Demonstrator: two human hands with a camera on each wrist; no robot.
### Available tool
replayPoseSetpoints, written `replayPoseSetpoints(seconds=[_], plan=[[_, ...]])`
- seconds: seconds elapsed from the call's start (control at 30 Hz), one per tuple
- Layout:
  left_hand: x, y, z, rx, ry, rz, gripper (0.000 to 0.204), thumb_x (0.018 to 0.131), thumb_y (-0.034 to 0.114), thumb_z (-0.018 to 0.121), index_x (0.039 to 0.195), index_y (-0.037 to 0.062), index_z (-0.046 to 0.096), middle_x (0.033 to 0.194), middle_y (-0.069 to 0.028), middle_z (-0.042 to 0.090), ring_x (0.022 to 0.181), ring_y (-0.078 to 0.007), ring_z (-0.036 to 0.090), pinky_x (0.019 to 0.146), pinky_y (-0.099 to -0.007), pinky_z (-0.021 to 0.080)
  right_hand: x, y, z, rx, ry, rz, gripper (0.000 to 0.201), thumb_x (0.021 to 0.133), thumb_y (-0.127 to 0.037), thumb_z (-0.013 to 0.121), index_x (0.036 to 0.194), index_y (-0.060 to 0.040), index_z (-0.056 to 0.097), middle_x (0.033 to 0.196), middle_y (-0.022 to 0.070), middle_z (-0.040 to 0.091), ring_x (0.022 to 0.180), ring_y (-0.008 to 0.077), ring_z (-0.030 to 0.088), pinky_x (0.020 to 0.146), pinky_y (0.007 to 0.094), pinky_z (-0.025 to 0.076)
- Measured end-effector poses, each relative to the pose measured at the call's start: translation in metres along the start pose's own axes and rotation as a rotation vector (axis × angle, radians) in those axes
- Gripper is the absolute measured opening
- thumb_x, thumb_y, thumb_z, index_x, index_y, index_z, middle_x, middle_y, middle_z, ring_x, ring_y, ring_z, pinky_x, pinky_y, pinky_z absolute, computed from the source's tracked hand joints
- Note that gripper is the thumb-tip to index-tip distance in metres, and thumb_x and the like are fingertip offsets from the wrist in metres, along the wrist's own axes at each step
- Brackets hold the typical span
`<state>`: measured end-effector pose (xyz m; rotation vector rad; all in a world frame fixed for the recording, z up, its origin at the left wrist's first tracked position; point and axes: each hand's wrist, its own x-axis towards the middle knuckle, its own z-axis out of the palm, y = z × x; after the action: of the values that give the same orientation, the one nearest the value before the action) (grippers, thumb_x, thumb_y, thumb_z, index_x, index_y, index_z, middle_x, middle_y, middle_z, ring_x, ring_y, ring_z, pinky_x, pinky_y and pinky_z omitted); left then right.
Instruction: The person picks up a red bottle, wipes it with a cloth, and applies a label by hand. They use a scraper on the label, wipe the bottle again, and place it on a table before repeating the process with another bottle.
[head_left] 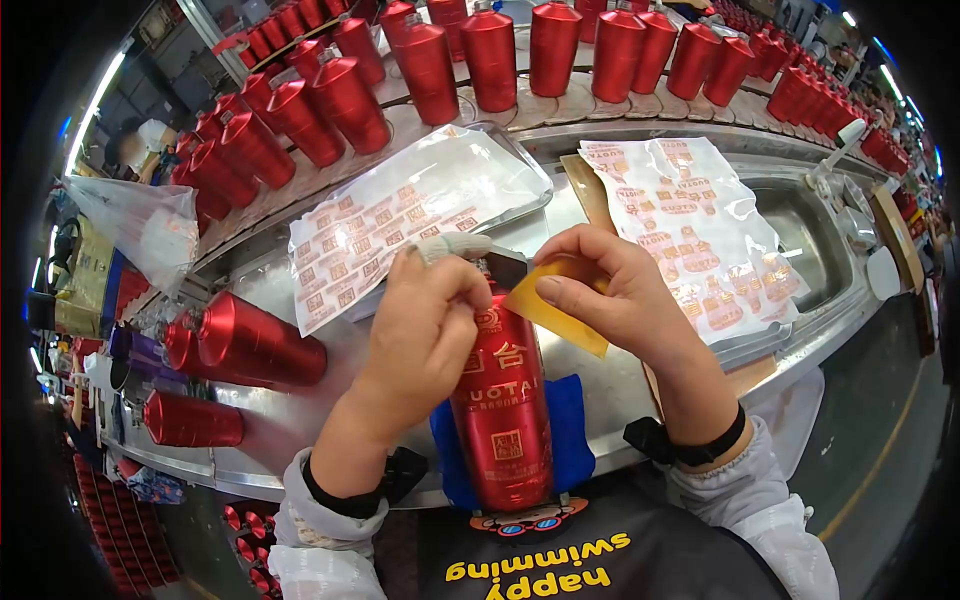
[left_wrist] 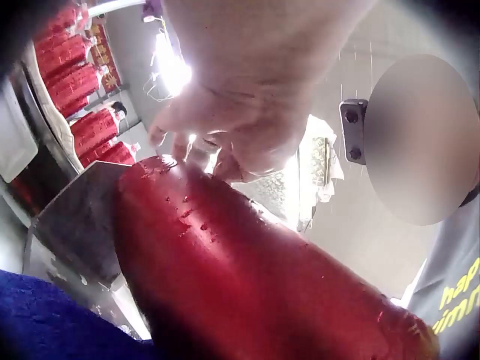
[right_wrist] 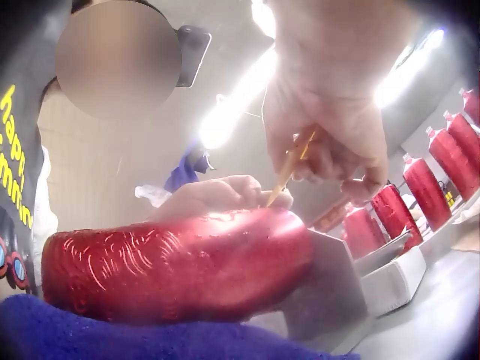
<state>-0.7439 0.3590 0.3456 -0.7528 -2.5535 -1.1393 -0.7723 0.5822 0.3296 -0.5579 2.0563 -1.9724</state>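
A red metallic bottle (head_left: pixel 505 420) with gold lettering lies on a blue cloth (head_left: pixel 572 425), its neck end pointing away from the person. At its shoulder my left hand (head_left: pixel 425 320) grips with bent fingers, a white knit cover (head_left: pixel 455 246) on one finger. Between the thumb and fingers of my right hand (head_left: pixel 605 290) is a thin flat yellow scraper (head_left: pixel 565 315), held beside the bottle's neck. In the right wrist view the scraper's tip (right_wrist: pixel 274 196) meets the bottle's upper surface close to the left fingers. A dark grey metal block (left_wrist: pixel 82 214) stands under the neck end.
Label sheets (head_left: pixel 370 235) cover a metal tray at the left; more label sheets (head_left: pixel 690 240) lie at the right before a sink (head_left: pixel 815 240). Several red bottles (head_left: pixel 490 60) line the conveyor behind. Others lie at the left (head_left: pixel 255 340).
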Motion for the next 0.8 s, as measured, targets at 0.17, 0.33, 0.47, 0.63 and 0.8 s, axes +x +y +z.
replayPoseSetpoints(seconds=[0.17, 0.33, 0.47, 0.63, 0.8], plan=[[-0.003, -0.003, 0.001, -0.044, -0.009, -0.029, 0.013, 0.079, 0.004, 0.056, 0.091, 0.0041, 0.058, 0.088, -0.0125, 0.057, 0.086, -0.029, 0.046, 0.081, -0.0397, 0.039, 0.003, 0.004, 0.003, 0.09, -0.046, 0.009, 0.026, 0.088, -0.012, 0.07, 0.11, -0.0026, 0.059, 0.1, 0.003, 0.064, 0.094, 0.0077, 0.061, 0.082, 0.0221, 0.048], [-0.002, -0.004, 0.006, 0.045, 0.026, 0.053, 0.013, 0.078, 0.006, 0.061, 0.09, 0.0047, 0.059, 0.086, -0.0109, 0.057, 0.087, -0.029, 0.046, 0.08, -0.0389, 0.039, 0.0, 0.004, 0.004, 0.141, -0.048, -0.031, 0.025, 0.089, -0.012, 0.069, 0.11, -0.003, 0.058, 0.101, 0.0029, 0.064, 0.094, 0.0073, 0.06, 0.081, 0.0218, 0.048], [-0.002, -0.005, 0.004, 0.073, -0.018, 0.074, 0.011, 0.08, 0.007, 0.062, 0.089, 0.0047, 0.058, 0.085, -0.0111, 0.057, 0.087, -0.0296, 0.046, 0.08, -0.0389, 0.038, -0.004, 0.007, 0.002, 0.021, 0.072, -0.145, 0.021, 0.094, -0.009, 0.061, 0.113, -0.0019, 0.057, 0.105, 0.0045, 0.063, 0.092, 0.0076, 0.059, 0.079, 0.0227, 0.049], [-0.003, -0.003, 0.004, 0.054, 0.032, 0.123, 0.01, 0.081, 0.008, 0.063, 0.089, 0.005, 0.058, 0.084, -0.0109, 0.056, 0.086, -0.0297, 0.046, 0.08, -0.039, 0.038, -0.005, 0.014, 0.011, -0.487, 0.077, -0.438, 0.024, 0.091, 0.004, 0.054, 0.113, -0.0031, 0.061, 0.128, 0.0136, 0.057, 0.101, 0.018, 0.059, 0.08, 0.0278, 0.052], [-0.006, -0.001, 0.003, -0.04, 0.061, 0.071, 0.009, 0.084, 0.009, 0.062, 0.091, 0.0048, 0.059, 0.087, -0.0109, 0.059, 0.086, -0.029, 0.047, 0.08, -0.0385, 0.039, -0.005, 0.005, 0.028, -0.548, 0.054, -0.485, 0.017, 0.081, -0.008, 0.066, 0.097, -0.0031, 0.062, 0.124, 0.0246, 0.055, 0.117, 0.0396, 0.051, 0.095, 0.0419, 0.043]])
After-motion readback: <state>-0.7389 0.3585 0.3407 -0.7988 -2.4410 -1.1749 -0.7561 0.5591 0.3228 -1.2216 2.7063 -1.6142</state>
